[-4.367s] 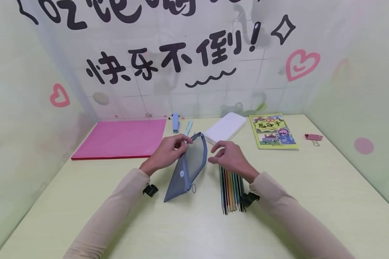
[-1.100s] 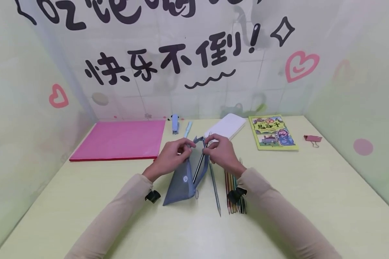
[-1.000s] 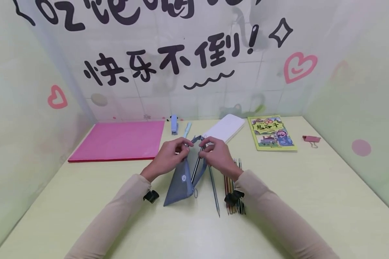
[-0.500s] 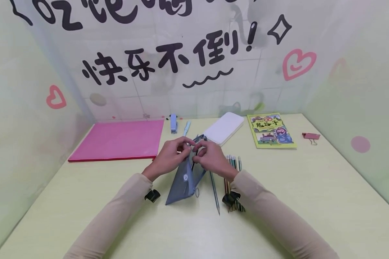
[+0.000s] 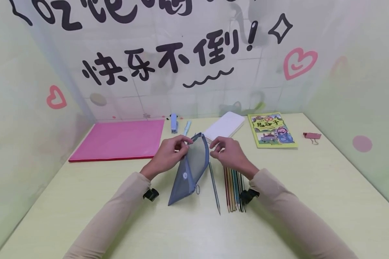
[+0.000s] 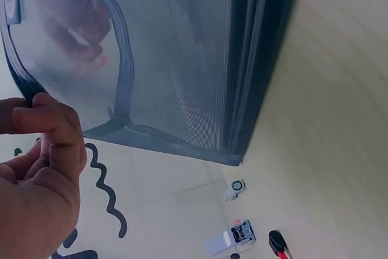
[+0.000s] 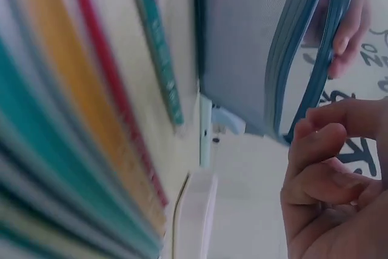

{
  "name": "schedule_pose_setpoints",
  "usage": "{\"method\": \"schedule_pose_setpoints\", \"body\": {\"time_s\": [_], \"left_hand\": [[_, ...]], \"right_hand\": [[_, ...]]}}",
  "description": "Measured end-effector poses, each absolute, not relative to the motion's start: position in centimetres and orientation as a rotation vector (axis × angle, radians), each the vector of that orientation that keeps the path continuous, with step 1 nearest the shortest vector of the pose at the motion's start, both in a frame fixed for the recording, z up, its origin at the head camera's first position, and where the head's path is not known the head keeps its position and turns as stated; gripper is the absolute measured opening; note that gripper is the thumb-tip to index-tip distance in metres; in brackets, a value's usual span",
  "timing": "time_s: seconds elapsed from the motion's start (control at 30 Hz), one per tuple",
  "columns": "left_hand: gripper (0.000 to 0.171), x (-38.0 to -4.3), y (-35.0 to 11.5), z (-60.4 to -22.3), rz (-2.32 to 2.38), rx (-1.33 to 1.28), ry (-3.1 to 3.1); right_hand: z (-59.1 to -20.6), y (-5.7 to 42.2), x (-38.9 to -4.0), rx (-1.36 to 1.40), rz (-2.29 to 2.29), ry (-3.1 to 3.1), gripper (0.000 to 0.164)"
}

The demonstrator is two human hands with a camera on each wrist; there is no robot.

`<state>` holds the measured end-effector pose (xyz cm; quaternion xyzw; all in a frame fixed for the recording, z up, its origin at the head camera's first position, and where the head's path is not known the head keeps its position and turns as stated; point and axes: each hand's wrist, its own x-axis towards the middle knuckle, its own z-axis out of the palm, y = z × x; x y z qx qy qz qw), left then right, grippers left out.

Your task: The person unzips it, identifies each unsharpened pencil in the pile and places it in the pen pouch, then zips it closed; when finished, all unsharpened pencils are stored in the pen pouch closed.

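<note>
1. The left hand [image 5: 170, 153] pinches the top edge of a blue see-through pouch [image 5: 182, 180] between its thumb and finger. Its other fingers are bent in.
2. The pouch is in the middle of the table [image 5: 181, 233], in front of the person. It is tilted, and its mouth is wide open, facing the right hand [image 5: 228, 153]. I cannot tell if the bottom of the pouch touches the table.
3. A little metal ring [image 5: 198, 189] hangs at the low end of the zipper.
4. The right hand is just beside the open mouth. Its fingers are softly bent, with a gap between the thumb and the first finger, and it has hold of nothing. I cannot tell if a fingertip touches the pouch.
5. One green-blue pencil [image 5: 215, 189] lies by itself between the pouch and the bunch of pencils [image 5: 232, 190].
6. The bunch lies side by side, points toward the person, partly under the right hand and wrist. Some are red, yellow, green and black.
7. At the back, from left to right, are a pink folder [image 5: 120, 140], a blue stapler [image 5: 173, 123], a light blue pen [image 5: 187, 127], a white pad [image 5: 225, 127], a yellow-green book [image 5: 272, 131] and a pink clip [image 5: 312, 135].
</note>
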<state>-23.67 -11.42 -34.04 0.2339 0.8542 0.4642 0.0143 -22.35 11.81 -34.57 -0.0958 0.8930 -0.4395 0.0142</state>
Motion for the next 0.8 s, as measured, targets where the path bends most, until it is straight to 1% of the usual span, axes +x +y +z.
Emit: {"method": "schedule_pose_setpoints", "body": {"time_s": [0.33,0.63,0.8], "left_hand": [[0.025,-23.7,-11.7,-34.0,1.446,0.729,2.655],[0.025,-23.5,-12.1,-33.9,1.458,0.717,2.641],[0.024,-23.6,-12.2,-34.1,1.423,0.717,2.638]], "right_hand": [[-36.0,15.3,-22.5,-0.468,-1.034,2.752,0.012],[-36.0,15.8,-21.9,-0.468,-0.939,2.681,0.014],[-36.3,15.9,-21.7,-0.475,-0.891,2.68,0.013]]}}
